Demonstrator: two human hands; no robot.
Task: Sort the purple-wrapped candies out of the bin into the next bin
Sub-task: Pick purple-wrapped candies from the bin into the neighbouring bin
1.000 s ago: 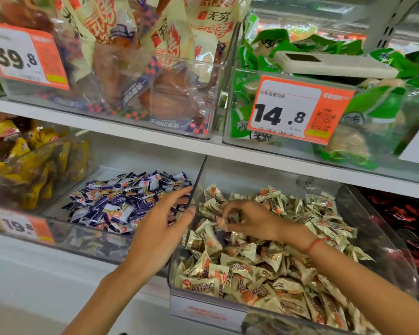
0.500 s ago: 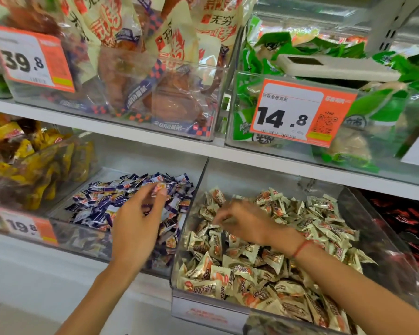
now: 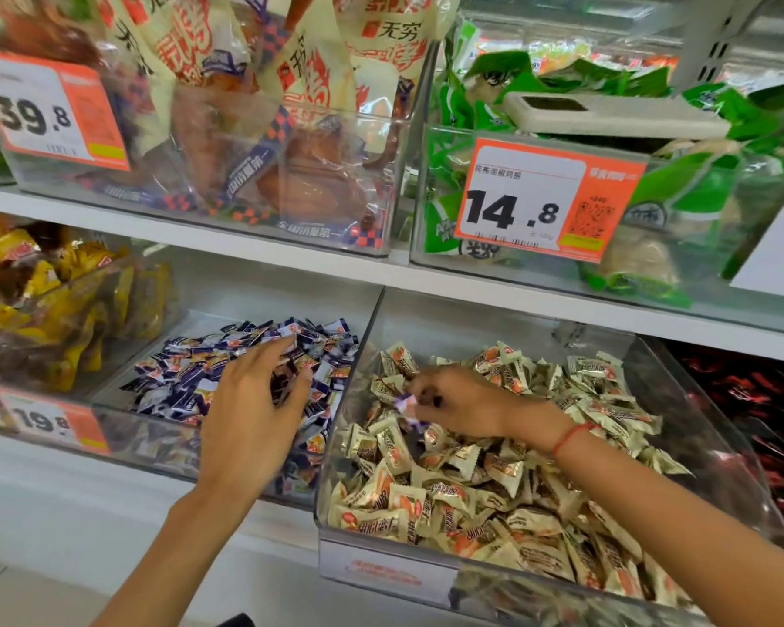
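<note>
Seen from above, head height: two clear plastic bins side by side on a shop shelf. Landmark: the clear plastic bin of cream-and-gold wrapped candies (image 3: 494,567), front right. Just left of it, touching wall to wall, the clear bin of purple-and-white wrapped candies (image 3: 164,450).

Right hand (image 3: 462,407) low over the cream pile near its left wall, fingers curled, pinching one stray purple-wrapped candy (image 3: 406,405) (blurred, but purple edges show). Left hand (image 3: 256,411) spread wide over the purple pile, fingers loosely extended, holding nothing that can be seen.

Step in hand, judging by this: picking out a stray. Next: carry it leftward over the shared wall, then release.
</note>
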